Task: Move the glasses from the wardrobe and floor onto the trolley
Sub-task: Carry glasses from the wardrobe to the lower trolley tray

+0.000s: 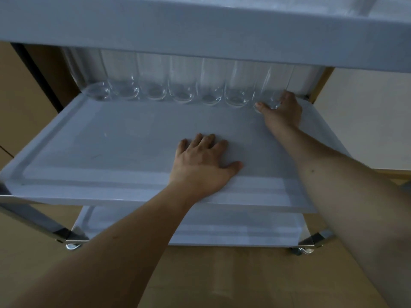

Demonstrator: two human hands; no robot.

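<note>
The right hand (282, 112) was far back on the middle shelf (133, 138) of the trolley (200, 30), at the right end of a row of glasses (169, 90). Its thumb and fingers were curled round the bottom of the last glass (272, 90) in that row — the hand held it low, near the base. The glass stood almost straight up, leaning just a little to the right, with its tall side going up under the top shelf. It was touching or just beside the next glass on its left; which one could not be told.

The left hand (203, 162) lay flat on the shelf, near the front edge, fingers spread and holding nothing. It was well apart from the row — the right hand was the nearer one by far.

The glass sat right in front of the right palm, toward the back of the shelf. It looked as if it was being set in its place. The next thing would likely be to let go and pull the hand straight back toward the person, so it would not knock the neighbours over.

No other glass to fetch could be seen; the floor (244, 281) under the trolley showed only a dim shine.
</note>
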